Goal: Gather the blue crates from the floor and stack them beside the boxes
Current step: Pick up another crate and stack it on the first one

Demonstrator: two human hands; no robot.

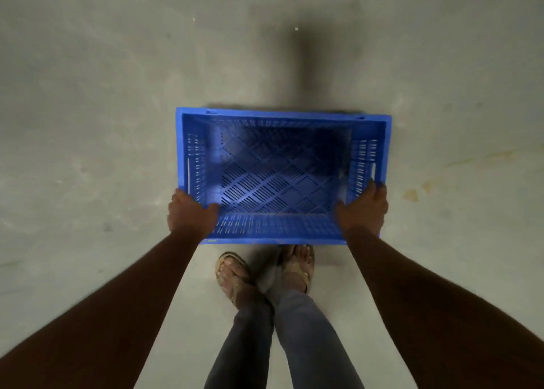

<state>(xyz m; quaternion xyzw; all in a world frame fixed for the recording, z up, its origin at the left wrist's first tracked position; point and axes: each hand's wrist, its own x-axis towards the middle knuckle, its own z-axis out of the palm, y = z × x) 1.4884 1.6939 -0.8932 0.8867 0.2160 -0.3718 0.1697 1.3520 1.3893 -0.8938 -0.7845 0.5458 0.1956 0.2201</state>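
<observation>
So there's 1 blue crate (282,173) here, open side up and nothing inside it, just the slotted bottom and vented walls. Both hands are on it at its near corners. The left hand (191,215) is wrapped over the near-left corner of the rim, thumb hooked inside the crate and the rest of the fingers down the outside. The right hand (365,209) does the same thing on the near-right corner, thumb inside, fingers curled over the side wall just below the handle slot. So both hands are gripping the crate.

Can't really tell if the crate is sitting on the grey concrete floor (88,123) or lifted off it. A dark shadow falls on the floor beyond its far edge. The person's 2 sandalled feet (265,270) are right behind the crate's near wall, legs in dark trousers.
</observation>
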